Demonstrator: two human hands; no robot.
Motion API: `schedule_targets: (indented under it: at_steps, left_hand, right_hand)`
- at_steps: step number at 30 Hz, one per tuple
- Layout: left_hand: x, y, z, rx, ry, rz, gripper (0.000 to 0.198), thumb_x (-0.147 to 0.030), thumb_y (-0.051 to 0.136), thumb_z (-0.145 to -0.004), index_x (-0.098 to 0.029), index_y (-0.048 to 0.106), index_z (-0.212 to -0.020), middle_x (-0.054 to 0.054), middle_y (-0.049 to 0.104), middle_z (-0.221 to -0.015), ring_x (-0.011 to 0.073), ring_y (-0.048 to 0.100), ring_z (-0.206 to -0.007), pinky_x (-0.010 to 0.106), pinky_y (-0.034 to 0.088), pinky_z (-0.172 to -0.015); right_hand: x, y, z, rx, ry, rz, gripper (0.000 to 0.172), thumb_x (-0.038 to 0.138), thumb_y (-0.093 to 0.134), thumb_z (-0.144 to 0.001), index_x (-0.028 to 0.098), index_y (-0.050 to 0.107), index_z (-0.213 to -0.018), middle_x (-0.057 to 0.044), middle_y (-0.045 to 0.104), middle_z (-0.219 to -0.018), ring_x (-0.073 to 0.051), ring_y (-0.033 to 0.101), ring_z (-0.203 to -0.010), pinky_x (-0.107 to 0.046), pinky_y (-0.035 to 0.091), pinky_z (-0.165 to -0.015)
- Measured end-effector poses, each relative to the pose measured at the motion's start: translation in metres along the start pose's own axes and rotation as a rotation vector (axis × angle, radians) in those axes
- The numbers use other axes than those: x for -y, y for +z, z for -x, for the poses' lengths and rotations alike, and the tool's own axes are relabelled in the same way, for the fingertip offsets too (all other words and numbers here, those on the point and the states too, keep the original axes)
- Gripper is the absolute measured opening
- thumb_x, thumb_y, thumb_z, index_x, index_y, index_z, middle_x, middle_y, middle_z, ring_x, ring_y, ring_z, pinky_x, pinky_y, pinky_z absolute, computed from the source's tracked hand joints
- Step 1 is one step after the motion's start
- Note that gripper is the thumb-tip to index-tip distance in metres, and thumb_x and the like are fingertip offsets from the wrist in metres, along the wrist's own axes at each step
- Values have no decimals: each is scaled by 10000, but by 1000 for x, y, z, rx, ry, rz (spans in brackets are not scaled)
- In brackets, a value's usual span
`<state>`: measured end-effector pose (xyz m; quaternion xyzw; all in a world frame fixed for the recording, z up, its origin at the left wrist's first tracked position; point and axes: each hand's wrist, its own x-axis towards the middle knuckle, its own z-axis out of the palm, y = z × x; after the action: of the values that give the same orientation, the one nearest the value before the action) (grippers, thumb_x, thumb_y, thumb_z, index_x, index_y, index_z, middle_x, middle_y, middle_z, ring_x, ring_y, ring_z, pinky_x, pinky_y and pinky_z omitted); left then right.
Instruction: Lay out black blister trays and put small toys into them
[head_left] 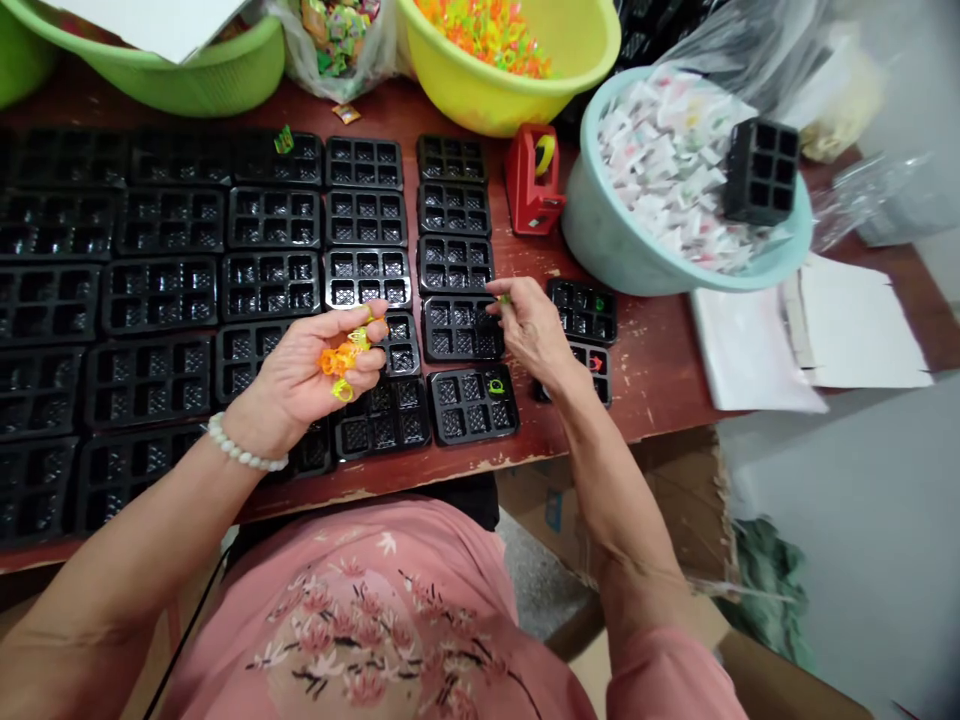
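Note:
My left hand (319, 365), palm up with a bead bracelet at the wrist, holds several small orange and yellow plastic pieces (341, 358) in its curled fingers. A small green piece (505, 299) is pinched between the fingertips of my right hand (529, 325), which hovers over the right edge of a black six-compartment tray (459, 328). Just nearer the table's front edge, another black tray (472, 405) has a green ring-like piece (496, 386) in its upper right compartment. To the right, two more trays hold one green piece (599, 304) and one red piece (595, 364).
Rows of black trays (161, 290) cover the left of the red table (652, 365). Along the back stand a green basket (217, 75), a yellow basin (517, 95) of colored pieces and a red tape dispenser (534, 180). A light blue tub (652, 255) holds white packets.

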<state>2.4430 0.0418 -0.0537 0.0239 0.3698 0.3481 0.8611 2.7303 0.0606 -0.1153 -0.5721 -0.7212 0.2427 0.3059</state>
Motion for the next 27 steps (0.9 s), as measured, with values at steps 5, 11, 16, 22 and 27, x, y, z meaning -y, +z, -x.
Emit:
schedule_targets:
  at_steps: [5,11,16,22,27]
  left_hand:
    - [-10,-8,2,-21,34,29,339,-129,335,-1061,-134,652,-942,13,595,-672,105,532,-409,167,405,-338]
    - [-9,-18,0,-44,57,11,296,-90,398,-1012,-115,677,-916,23,594,-662,117,541,-418,181,420,-336]
    - [33,-25,9,25,-94,-31,162,-83,556,-918,-79,717,-904,37,609,-652,126,546,-384,183,395,-301]
    - [74,-42,16,13,-169,-89,132,-111,653,-879,-74,738,-973,46,655,-695,127,583,-407,182,427,-329]
    - [79,-44,19,-49,-177,-80,125,-100,669,-881,-78,737,-984,37,655,-691,120,609,-441,178,474,-383]
  right_hand:
    - [-2,0,-1,-25,-75,79,272,178,542,-955,186,705,-1173,-90,748,-1080,-220,726,-914,-421,580,-923]
    - [-5,0,0,-89,-82,84,136,259,729,-913,229,781,-1035,-65,739,-1023,-221,702,-870,-407,580,-853]
    - [-7,2,1,-93,-19,95,179,318,796,-872,224,789,-1024,-50,720,-940,-212,680,-825,-391,574,-823]
    - [-13,2,3,-95,-1,92,168,307,711,-928,238,800,-1052,-63,763,-1004,-220,702,-865,-404,582,-857]
    - [-12,2,3,-100,-28,112,211,210,664,-918,228,802,-1078,-68,778,-1022,-230,724,-929,-421,580,-908]
